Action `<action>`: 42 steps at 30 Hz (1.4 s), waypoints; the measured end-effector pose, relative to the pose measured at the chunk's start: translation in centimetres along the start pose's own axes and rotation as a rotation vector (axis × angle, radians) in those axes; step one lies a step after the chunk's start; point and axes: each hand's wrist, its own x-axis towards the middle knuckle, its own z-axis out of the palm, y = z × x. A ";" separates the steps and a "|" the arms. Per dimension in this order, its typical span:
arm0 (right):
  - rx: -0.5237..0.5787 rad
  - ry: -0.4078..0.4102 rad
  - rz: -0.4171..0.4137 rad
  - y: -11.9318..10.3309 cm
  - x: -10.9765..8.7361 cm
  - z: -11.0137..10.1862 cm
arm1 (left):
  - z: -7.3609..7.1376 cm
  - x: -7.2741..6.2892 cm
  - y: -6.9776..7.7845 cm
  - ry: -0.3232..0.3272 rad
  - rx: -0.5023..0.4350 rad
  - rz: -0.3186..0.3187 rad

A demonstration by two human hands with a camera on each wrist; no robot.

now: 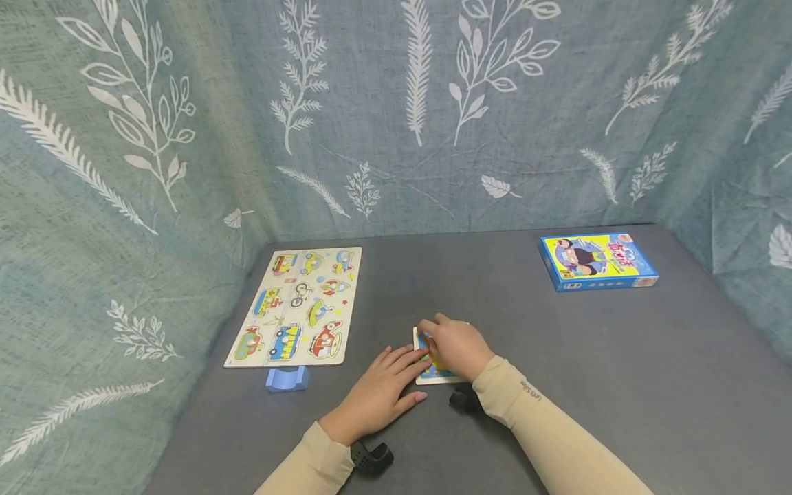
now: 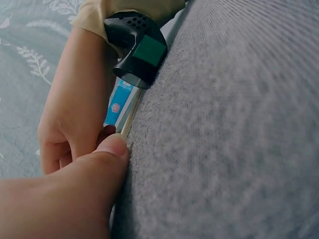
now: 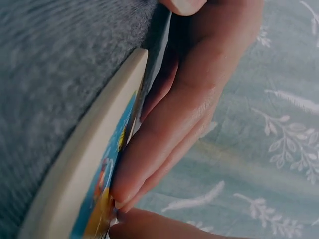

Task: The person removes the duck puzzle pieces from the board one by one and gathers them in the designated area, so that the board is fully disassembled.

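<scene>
A small picture board (image 1: 436, 378) with a pale wooden rim lies flat on the grey table in front of me, mostly covered by my hands. From the left, my left hand (image 1: 380, 392) reaches in with fingers fairly straight, their tips resting on the board's left part. Over its upper middle lies my right hand (image 1: 456, 347), fingers bent down onto the picture. Whether they pinch a piece there is hidden. In the right wrist view the board's thick edge (image 3: 94, 129) shows, with fingertips of both hands meeting at its blue and yellow face.
At the left lies a larger vehicle puzzle board (image 1: 297, 309), with a blue curved block (image 1: 287, 379) at its near edge. A blue and yellow box (image 1: 597, 261) lies at the back right. Patterned curtain (image 1: 383, 124) hangs behind and on both sides.
</scene>
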 end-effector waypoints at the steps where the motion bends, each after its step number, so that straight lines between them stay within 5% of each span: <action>1: -0.005 -0.010 0.008 0.0 0.0 0.0 | 0.0 0.0 0.0 0.000 0.000 0.002; 7: 0.020 -0.074 0.090 0.4 0.3 0.2 | -0.1 0.2 -0.1 -0.005 0.001 -0.002; 15: 0.208 -0.022 0.176 1.3 0.6 0.1 | -0.1 0.4 -0.2 0.021 0.013 0.012; 24: 0.634 -0.068 0.323 2.8 0.5 -1.2 | 0.0 0.6 -0.2 0.051 0.025 0.027; 29: 0.757 -0.134 0.316 4.8 -0.1 -3.1 | 0.3 0.2 0.0 0.049 0.011 0.016; 35: 0.653 -0.083 0.424 9.2 -2.6 -7.2 | 0.6 0.4 0.3 0.052 0.000 0.007; 42: 0.527 -0.043 0.552 12.2 -5.6 -6.4 | 0.5 0.1 0.1 0.074 -0.003 0.007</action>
